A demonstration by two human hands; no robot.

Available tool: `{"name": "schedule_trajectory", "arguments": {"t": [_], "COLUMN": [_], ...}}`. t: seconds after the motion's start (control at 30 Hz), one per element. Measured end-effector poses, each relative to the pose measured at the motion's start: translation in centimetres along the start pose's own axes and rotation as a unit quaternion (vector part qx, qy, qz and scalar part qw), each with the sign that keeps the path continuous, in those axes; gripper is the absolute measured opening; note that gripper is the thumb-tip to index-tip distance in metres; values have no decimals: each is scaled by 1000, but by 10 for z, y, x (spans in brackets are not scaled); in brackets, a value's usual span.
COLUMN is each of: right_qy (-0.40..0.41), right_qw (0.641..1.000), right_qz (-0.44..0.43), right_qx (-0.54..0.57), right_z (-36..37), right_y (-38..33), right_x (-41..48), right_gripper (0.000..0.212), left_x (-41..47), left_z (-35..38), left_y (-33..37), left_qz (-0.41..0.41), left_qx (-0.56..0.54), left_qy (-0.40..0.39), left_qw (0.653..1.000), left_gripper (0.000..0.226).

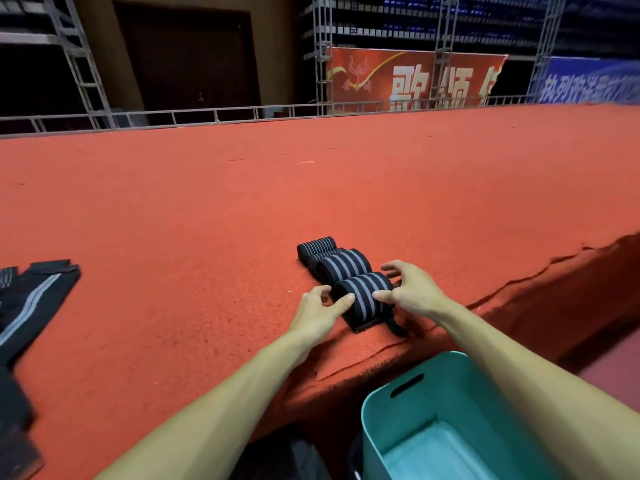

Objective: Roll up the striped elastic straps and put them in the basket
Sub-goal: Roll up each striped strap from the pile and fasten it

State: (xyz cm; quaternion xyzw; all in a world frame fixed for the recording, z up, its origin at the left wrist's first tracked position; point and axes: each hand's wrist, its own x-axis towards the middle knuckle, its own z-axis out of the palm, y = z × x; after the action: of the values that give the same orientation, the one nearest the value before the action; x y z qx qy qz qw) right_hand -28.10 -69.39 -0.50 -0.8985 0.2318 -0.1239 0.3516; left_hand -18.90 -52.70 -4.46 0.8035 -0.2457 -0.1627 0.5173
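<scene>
Striped strap roll (363, 289) sits between left hand (317, 313) and right hand (412, 289) fingers (382, 295).

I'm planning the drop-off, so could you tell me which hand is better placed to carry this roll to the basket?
Probably the right hand. It holds the right end of the roll, and the basket sits low on that side, under the right forearm. The left hand would have to reach across.

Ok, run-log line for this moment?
left hand, right hand: grip part-rolled black grey-striped elastic strap; finished striped rolls behind; teal plastic basket visibly empty
</scene>
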Motion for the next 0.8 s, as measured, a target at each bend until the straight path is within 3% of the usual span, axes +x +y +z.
{"name": "schedule_trajectory", "arguments": {"t": [0.13,0.23,0.5,0.8], "right_qy": [72,74,-41,-211], "right_qw": [992,984,959,911], "right_qz": [-71,-134,-265,-334], "right_qx": [-77,-92,-96,-118], "right_z": [4,22,113,227], "right_y": [-28,-64,-180,-289], "right_x": [-11,-18,-37,-57], "right_gripper": [45,33,25,30], "left_x": [-13,-27,-108,-184], "left_z": [-35,-77,-217,-348], "left_y": [3,-2,-31,-125], "left_qz": [21,39,92,47], "left_qx": [14,66,212,206], "left_qy": [-6,8,65,277], "left_qw": [1000,997,971,937], "left_gripper": [49,38,21,33]}}
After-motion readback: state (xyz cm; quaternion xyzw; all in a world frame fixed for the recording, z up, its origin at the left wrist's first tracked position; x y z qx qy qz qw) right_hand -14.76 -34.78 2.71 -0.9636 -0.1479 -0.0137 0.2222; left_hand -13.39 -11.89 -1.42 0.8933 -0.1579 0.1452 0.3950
